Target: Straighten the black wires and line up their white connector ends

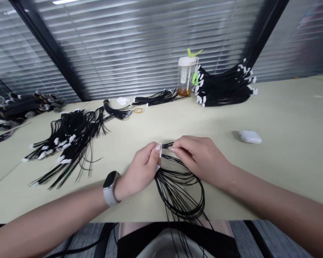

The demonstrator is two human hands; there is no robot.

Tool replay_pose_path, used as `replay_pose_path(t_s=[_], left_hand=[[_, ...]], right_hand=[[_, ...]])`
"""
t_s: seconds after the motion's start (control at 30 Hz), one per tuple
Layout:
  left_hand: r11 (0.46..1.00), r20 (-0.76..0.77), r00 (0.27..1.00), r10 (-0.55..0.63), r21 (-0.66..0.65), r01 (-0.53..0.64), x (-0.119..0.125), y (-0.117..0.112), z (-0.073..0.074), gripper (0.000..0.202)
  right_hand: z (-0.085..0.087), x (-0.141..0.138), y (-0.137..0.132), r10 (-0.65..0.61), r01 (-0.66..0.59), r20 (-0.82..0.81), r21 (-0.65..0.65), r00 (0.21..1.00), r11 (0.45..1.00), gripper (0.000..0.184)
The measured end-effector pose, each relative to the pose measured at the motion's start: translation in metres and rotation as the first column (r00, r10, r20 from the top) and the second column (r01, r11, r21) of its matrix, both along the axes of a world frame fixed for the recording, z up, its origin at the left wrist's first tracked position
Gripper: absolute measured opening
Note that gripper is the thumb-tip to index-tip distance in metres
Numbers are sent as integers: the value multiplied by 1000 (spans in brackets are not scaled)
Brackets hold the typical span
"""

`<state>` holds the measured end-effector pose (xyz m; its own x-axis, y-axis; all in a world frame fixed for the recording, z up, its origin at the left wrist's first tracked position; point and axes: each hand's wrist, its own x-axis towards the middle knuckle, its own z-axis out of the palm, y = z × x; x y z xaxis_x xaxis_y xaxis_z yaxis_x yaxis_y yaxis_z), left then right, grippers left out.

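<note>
My left hand (142,168) is closed in a pinch on a bundle of thin black wires (181,190) with white connectors at their ends. My right hand (200,156) is closed too, its fingertips gripping the same wire ends just right of my left thumb. The wires loop down from both hands and trail off the table's front edge (70,215) toward my lap. A smartwatch (111,187) sits on my left wrist.
A spread pile of black wires with white connectors (67,139) lies to the left. A stacked heap of wires (226,87) and a clear bottle with a green lid (187,75) stand at the back. Rubber bands (139,110), a white earbud case (249,137), more bundles (24,107) far left.
</note>
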<state>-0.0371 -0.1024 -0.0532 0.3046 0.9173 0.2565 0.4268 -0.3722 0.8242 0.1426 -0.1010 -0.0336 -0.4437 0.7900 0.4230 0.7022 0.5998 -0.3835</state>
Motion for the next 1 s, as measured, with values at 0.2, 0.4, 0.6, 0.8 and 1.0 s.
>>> replay_pose_path(t_s=[0.2, 0.4, 0.6, 0.8, 1.0], left_hand=[[980, 63, 978, 199, -43, -196, 1, 9, 1, 41], [953, 130, 949, 288, -132, -272, 3, 13, 0, 44], [963, 131, 956, 261, 26, -267, 1, 8, 0, 38], [966, 123, 966, 226, 103, -239, 2, 3, 0, 34], [965, 69, 976, 208, 150, -216, 2, 2, -1, 33]], right_hand=[[18, 11, -10, -207, 154, 146, 312, 967, 938, 24], [25, 7, -28, -58, 57, 229, 12, 972, 998, 41], [5, -1, -19, 168, -185, -79, -468, 983, 864, 29], [-10, -13, -15, 111, -281, -306, -593, 946, 755, 28], [-16, -20, -14, 88, -290, -350, -581, 933, 761, 29]])
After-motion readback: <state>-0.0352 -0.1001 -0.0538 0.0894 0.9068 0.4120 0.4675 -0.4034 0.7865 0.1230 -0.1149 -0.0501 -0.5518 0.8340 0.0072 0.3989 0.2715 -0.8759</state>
